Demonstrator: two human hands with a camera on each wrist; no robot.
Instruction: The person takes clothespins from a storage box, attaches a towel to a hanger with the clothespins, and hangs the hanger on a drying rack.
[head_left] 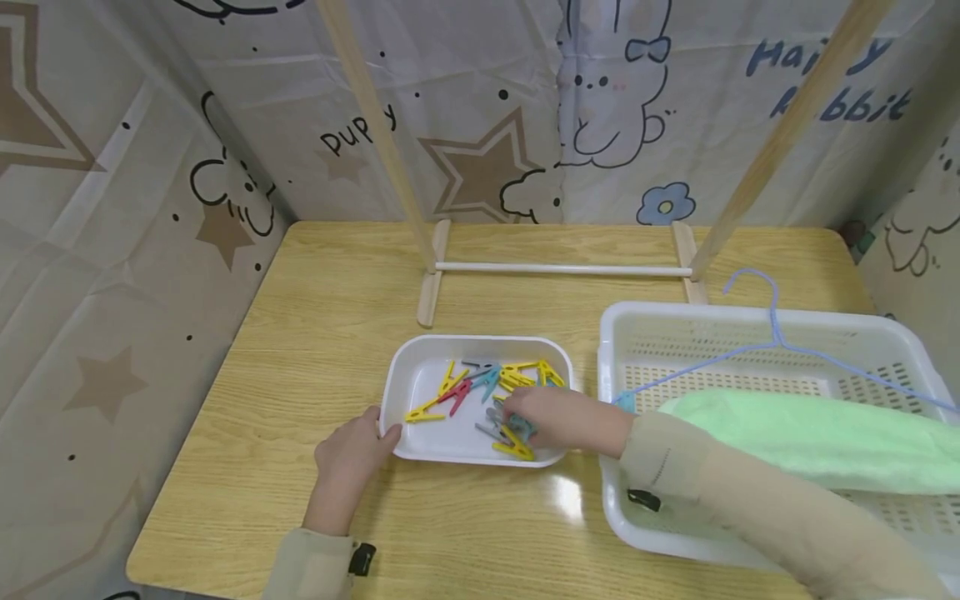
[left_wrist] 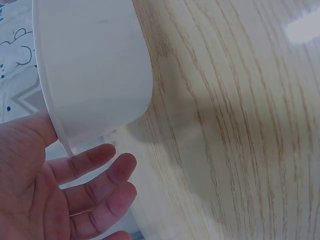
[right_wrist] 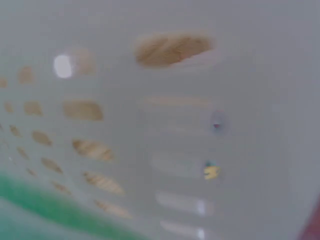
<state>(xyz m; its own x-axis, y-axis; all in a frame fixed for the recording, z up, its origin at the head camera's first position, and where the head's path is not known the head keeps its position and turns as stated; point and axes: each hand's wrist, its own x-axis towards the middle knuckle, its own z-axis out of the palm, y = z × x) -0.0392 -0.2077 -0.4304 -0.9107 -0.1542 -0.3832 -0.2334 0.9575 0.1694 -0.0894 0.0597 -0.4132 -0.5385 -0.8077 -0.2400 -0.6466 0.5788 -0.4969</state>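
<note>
A white plastic tray [head_left: 465,442] holds several clothespins in yellow, red, blue and grey. My left hand [head_left: 354,454] grips the tray's left rim, thumb over the edge; in the left wrist view the index finger of that hand [left_wrist: 47,185] touches the tray wall [left_wrist: 95,70] from outside. Inside the tray's right half, my right hand [head_left: 551,417] reaches down among grey clothespins [head_left: 491,432] and a yellow clothespin [head_left: 514,447]. Its fingertips are hidden, so whether it pinches one is unclear. The right wrist view shows only the blurred basket wall [right_wrist: 260,75].
Right of the tray stands a large white basket [head_left: 611,508] with light green cloth [head_left: 795,433] and a blue hanger [head_left: 776,333], under my right forearm. Behind, a wooden rack with a white crossbar [head_left: 562,268] stands on the table [head_left: 300,333] before a patterned curtain.
</note>
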